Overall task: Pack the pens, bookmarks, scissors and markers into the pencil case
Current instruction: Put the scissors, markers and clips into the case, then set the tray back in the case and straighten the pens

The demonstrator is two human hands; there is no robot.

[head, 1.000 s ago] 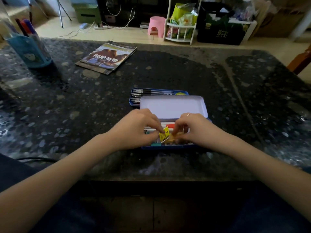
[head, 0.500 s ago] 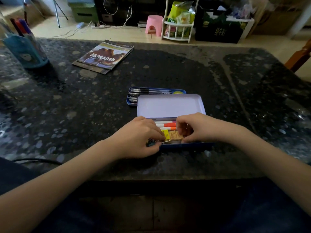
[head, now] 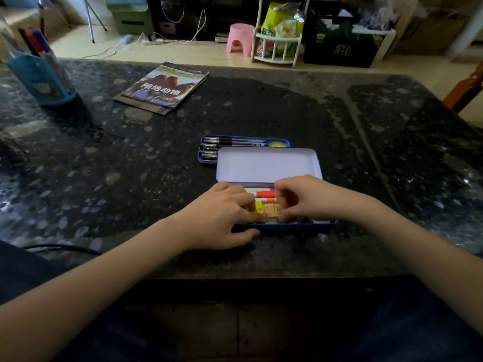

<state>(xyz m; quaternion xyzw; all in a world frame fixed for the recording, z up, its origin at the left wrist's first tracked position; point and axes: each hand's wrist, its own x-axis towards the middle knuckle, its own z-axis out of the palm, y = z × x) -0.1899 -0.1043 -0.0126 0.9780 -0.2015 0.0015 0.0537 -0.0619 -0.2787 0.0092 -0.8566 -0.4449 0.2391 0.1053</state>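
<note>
A blue tin pencil case lies open near the table's front edge, its pale lid tilted back. Inside lie orange-capped markers, a yellow bookmark and tan bookmarks. My left hand has its fingers down on the yellow bookmark and its thumb against the case's front wall. My right hand curls over the tan bookmarks from the right. Behind the lid sits a second blue tray with several black pens. No scissors show.
A thin book lies at the back left of the dark speckled table. A blue pen holder with markers stands at the far left. A black cable runs by the front left edge. A wooden chair is at the right.
The yellow bookmark, tilted up between my fingers a second ago, now lies low in the case. Both hands have sunk onto the bookmarks, and my left thumb has come to the case's front.
</note>
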